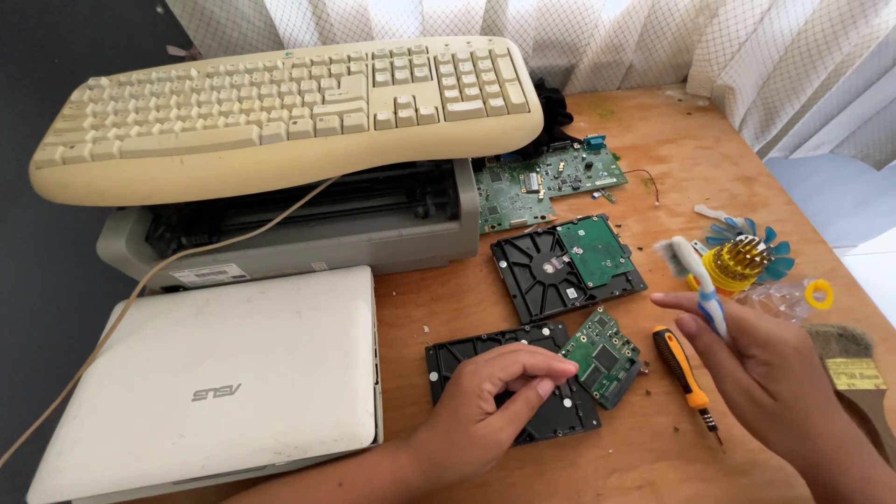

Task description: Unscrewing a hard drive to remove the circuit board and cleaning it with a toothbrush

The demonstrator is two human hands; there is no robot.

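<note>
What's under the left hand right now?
The left hand presses on a black hard drive lying board side up. Its green circuit board sits loose at the right edge, beyond the fingertips. The drive's middle beneath the palm is covered and cannot be seen.

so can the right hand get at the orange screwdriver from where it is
Probably yes: the screwdriver lies in the open on the table just left of the right hand, nothing over it. But that hand already holds a toothbrush, so gripping would be awkward.

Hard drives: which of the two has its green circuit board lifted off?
The near hard drive under the left hand; its green board lies loose beside it. The far hard drive has its board seated.
</note>
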